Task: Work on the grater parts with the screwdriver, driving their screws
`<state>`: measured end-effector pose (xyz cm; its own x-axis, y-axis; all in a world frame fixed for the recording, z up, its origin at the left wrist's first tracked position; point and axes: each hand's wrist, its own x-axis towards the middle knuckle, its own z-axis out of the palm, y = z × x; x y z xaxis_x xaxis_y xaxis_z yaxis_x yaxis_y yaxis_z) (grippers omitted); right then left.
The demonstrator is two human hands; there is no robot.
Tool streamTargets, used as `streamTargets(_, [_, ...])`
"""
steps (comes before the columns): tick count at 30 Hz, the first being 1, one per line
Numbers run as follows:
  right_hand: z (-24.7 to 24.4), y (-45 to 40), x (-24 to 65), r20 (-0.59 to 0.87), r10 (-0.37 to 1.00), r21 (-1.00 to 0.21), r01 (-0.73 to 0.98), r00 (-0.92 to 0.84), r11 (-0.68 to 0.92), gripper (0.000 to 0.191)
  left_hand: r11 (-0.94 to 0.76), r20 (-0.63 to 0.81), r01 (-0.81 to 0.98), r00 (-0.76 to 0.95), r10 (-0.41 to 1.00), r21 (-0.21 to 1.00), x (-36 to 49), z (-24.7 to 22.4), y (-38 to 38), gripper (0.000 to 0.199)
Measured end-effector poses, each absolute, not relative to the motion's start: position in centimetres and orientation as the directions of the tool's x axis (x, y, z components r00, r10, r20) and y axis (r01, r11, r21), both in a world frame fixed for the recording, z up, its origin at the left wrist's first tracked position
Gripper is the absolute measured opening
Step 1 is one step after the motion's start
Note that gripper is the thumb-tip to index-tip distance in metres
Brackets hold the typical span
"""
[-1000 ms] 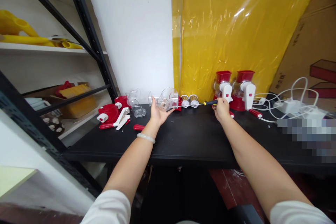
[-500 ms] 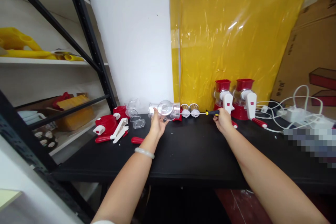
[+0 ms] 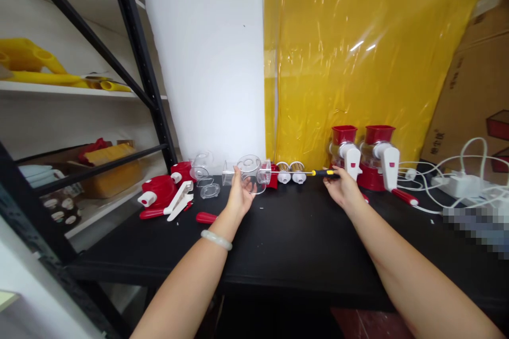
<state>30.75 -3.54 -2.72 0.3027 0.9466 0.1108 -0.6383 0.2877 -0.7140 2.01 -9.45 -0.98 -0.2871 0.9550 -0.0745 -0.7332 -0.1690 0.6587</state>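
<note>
My left hand [image 3: 241,193] grips a clear plastic housing [image 3: 249,168] lying sideways just over the black table [image 3: 286,243]. In my right hand [image 3: 342,184] is a screwdriver [image 3: 325,173] with a black and yellow handle, its thin shaft level and pointing left into the housing's right end. The tip cannot be made out through the plastic. Behind the shaft, two metal grater drums [image 3: 291,172] with white ends stand beside a red part. A red handle [image 3: 205,217] lies left of my left wrist.
Two red and white rotary graters [image 3: 380,156] stand at the right, near white cables and a power adapter [image 3: 463,183]. Red bases [image 3: 159,190], white crank arms [image 3: 180,201] and clear parts [image 3: 209,189] lie left. A black-framed shelf [image 3: 153,95] borders the table's left side.
The fingers of my right hand have loosened and spread along the screwdriver handle. My left hand still holds the clear housing. The view has shifted slightly.
</note>
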Motion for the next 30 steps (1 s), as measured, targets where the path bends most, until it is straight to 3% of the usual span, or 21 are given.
streamTargets(3, [-2.7, -3.7, 31.0, 0.107, 0.970, -0.730, -0.645, 0.220, 0.226, 0.006, -0.171, -0.113, -0.724, -0.327, 0.938, 0.669, 2.0, -0.9, -9.4, 0.054])
streamTargets(9, [-3.6, -3.1, 31.3, 0.129, 0.936, -0.867, -0.421, 0.329, 0.267, 0.038, -0.152, -0.140, -0.730, -0.323, 0.936, 0.666, 1.8, -0.8, -9.5, 0.058])
streamTargets(12, [-4.1, -2.9, 31.4, 0.131, 0.933, -0.902, -0.349, 0.335, 0.252, 0.032, -0.147, -0.156, -0.731, -0.330, 0.931, 0.666, 1.8, -0.8, -9.5, 0.057])
streamTargets(19, [-3.3, -3.5, 31.9, 0.095, 0.982, -0.869, -0.467, 0.166, 0.163, 0.009, -0.149, -0.155, -0.708, -0.346, 0.925, 0.691, 2.0, -1.0, -9.4, 0.058])
streamTargets(25, [-3.7, -3.5, 32.4, -0.014, 0.994, -0.929, -0.370, 0.105, 0.026, 0.041, -0.154, -0.147, -0.687, -0.359, 0.922, 0.711, 2.1, -1.3, -9.2, 0.060])
streamTargets(30, [-4.8, -4.3, 32.7, 0.033, 0.997, -0.936, -0.348, 0.069, 0.055, 0.022, -0.167, -0.122, -0.651, -0.375, 0.919, 0.741, 2.1, -1.5, -9.0, 0.061])
